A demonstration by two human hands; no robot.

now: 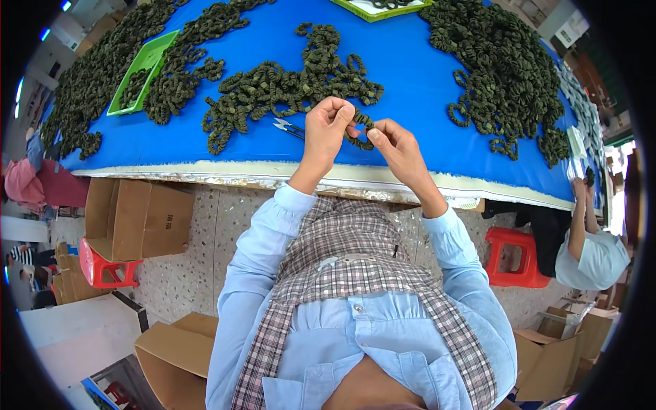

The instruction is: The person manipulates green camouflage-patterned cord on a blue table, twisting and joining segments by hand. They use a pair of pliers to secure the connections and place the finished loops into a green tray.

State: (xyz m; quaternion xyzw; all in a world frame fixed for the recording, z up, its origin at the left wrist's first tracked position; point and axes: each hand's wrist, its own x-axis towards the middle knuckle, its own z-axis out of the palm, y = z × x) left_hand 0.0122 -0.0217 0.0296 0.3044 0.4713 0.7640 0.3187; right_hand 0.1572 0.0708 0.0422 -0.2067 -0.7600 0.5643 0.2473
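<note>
A dark green scrunchie (363, 121) is stretched between my two hands, just above the near edge of the blue table. My left hand (325, 131) pinches its left side between thumb and fingers. On the other side, my right hand (399, 149) grips it with thumb and forefinger. Beside my left hand lies a small pair of thread snips (287, 127), partly hidden by that hand. Just beyond my hands spreads a loose heap of similar scrunchies (287, 87).
More scrunchies form big piles at the right (502, 75) and far left (113, 65). A green tray (152, 61) stands among the left ones. Below the table are a cardboard box (157, 219) and a red stool (509, 256). Another person (591, 253) works at the right.
</note>
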